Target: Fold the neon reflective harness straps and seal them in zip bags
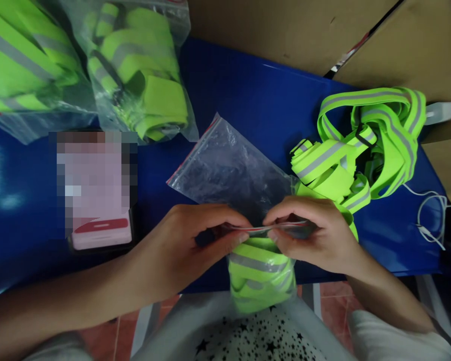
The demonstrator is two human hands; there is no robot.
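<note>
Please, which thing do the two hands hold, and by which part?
The left hand and right hand pinch a filled clear bag by its red-lined top edge.

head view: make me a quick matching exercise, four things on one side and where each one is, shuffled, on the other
1. packed bag nearest the person
2. unfilled clear bag
3. phone
4. white cable

A. near the right end of the blue table
B. on the table's left side
C. pinched along its top edge by left hand and right hand
D. mid-table, just beyond both hands

Pairs: 1-C, 2-D, 3-B, 4-A
</note>
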